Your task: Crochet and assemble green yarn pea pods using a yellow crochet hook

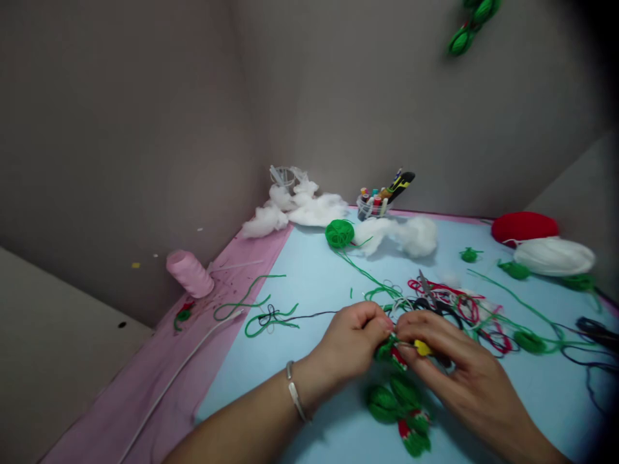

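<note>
Near the middle of the head view, my left hand [355,335] pinches a small green and red knitted piece [385,350]. My right hand [454,354] meets it from the right, its fingers closed round a tool with a yellow part [422,348], probably a hook; its tip is hidden at the knitting. The two hands' fingertips nearly touch. Just below them lies a green knitted figure [403,409] with red and white bands. A dark yarn strand [314,315] runs leftward from my left hand.
Scissors [428,290] lie among tangled yarn [464,299] beyond my right hand. Farther back are a green yarn ball [340,233], white stuffing [416,236] and a pen cup [372,206]. A pink spool [190,274] stands left; red yarn [525,227] and white yarn [554,256] lie right.
</note>
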Available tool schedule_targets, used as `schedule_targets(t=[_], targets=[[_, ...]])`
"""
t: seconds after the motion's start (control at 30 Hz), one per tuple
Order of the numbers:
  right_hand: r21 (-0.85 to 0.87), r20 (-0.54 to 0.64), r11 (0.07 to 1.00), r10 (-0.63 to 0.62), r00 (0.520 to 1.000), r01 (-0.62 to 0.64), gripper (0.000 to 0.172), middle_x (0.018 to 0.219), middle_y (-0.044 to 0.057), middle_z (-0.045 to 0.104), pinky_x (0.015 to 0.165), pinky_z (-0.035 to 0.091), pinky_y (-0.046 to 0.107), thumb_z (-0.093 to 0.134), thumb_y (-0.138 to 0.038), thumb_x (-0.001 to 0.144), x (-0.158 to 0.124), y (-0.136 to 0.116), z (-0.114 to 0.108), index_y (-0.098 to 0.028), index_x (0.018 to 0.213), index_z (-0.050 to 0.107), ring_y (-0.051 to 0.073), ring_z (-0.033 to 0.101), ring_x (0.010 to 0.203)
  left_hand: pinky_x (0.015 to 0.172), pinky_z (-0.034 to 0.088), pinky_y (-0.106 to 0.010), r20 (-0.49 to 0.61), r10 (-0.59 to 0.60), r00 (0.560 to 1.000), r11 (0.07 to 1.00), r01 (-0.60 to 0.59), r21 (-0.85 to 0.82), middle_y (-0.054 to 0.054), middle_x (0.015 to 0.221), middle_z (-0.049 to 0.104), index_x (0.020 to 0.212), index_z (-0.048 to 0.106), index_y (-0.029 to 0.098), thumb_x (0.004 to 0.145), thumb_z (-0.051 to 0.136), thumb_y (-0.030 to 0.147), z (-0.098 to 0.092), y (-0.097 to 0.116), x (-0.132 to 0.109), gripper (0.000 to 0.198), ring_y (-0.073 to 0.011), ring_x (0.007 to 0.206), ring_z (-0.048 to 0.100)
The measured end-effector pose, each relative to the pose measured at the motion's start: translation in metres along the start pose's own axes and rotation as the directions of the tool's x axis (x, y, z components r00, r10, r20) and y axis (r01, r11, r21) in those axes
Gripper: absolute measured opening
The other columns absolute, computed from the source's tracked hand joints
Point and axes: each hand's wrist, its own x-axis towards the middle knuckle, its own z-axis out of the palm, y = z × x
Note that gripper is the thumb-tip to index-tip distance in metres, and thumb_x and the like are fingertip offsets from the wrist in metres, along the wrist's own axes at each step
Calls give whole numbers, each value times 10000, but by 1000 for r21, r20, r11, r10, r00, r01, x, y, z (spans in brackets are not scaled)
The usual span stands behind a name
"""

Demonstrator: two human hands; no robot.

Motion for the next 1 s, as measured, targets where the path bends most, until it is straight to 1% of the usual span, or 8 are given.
schedule_targets(t=[0.17,0.27,0.37,0.47,0.67,0.8,0.93,1.0], targets=[[81,78,991,103,992,-109,132,816,-5,599,668,460,218,490,-163,858,1,-2,-1,-238,786,572,140,595,775,569,260,-238,-108,51,993,999,-51,4,62,573,351,608,434,184,763,495,249,4,-5,-1,179,-94,585,298],[102,107,981,156,982,-167,139,791,-4,604,647,458,221,490,-205,864,2,-2,-2,-232,755,571,143,593,746,559,249,-241,-96,26,995,998,-31,-49,64,567,349,612,442,183,740,508,276,4,-6,1,171,-91,574,289],[123,81,973,188,979,-197,146,768,0,602,641,461,226,499,-217,852,3,-2,-3,-226,723,566,147,589,725,563,248,-243,-6,7,1000,996,-7,-88,65,560,355,605,453,179,710,552,349,1,-4,3,222,-86,570,290],[133,46,976,170,984,-174,135,748,5,600,641,466,238,531,-209,828,4,-1,-2,-222,698,567,155,591,718,565,252,-242,52,-28,998,997,31,-71,66,555,362,595,454,178,689,588,395,-3,-3,4,272,-83,566,297],[114,-59,986,131,990,-123,109,749,21,621,624,485,238,592,-225,794,5,1,-2,-221,688,616,165,608,709,618,307,-237,79,-40,996,998,44,-51,43,611,432,651,509,161,732,540,293,-3,-1,5,158,-91,602,361],[82,-122,992,105,987,-95,89,760,20,623,613,495,228,613,-207,773,4,0,-3,-229,690,638,165,622,716,695,356,-254,22,-14,1000,999,15,-47,-4,733,536,782,588,138,762,551,377,-2,0,5,243,-117,696,452],[26,-207,999,34,978,-29,82,798,16,624,609,501,217,631,-175,755,3,4,-4,-248,732,660,166,631,752,643,352,-258,123,-72,990,997,74,-9,16,676,520,780,611,140,612,723,448,-1,-5,3,369,-109,642,430],[1,-223,1000,10,975,-10,89,823,18,619,602,498,215,640,-169,755,2,6,-3,-254,756,665,168,629,774,592,326,-246,120,-78,990,997,79,0,32,619,495,734,604,141,605,728,413,0,-8,1,326,-94,592,403]])
